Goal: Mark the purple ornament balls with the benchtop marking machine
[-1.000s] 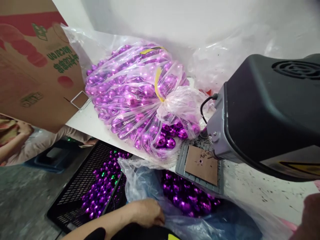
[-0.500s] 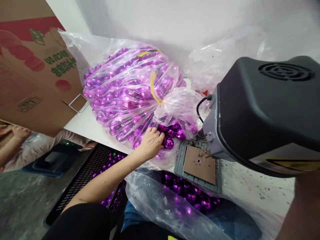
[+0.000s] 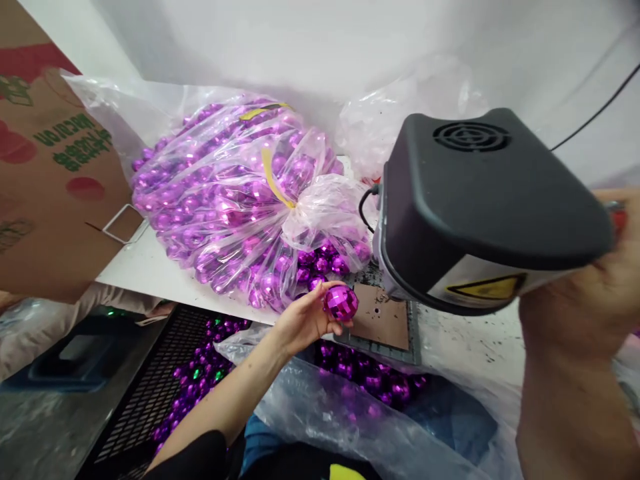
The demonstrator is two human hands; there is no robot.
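Left hand [image 3: 313,320]: bare, palm turned partly up, thumb and fingertips gripping one shiny purple faceted ball [image 3: 342,303].
Ball's place: at the tips of that hand, in front of the left edge of the plate listed next; from where I stand I cannot tell whether the two touch.
Brown square flat plate [image 3: 383,327]: just right of the left hand, one small dark hole in its face, lying on a grey slotted base [image 3: 415,337].
Black boxy machine with round vent and yellow warning label [image 3: 500,193]: up and to the right of the left hand, nose over the plate.
Right hand [image 3: 590,287]: raised at the machine's right end; fingers largely hidden, so what they close on, if anything, I cannot tell.
Tied clear plastic bag of purple balls [image 3: 200,193]: beyond the left hand, on the white tabletop [image 3: 470,350].
Loose clear plastic sheeting [image 3: 295,400]: below the left hand, across the lap.
Black plastic lattice crate [image 3: 137,400]: lower left of that hand, holding small purple balls, some green.
Handling note: in my judgement, a light pinch at the ball's sides suits best, steady, glossy facets unscraped, fingertips clear of the machine's nose.
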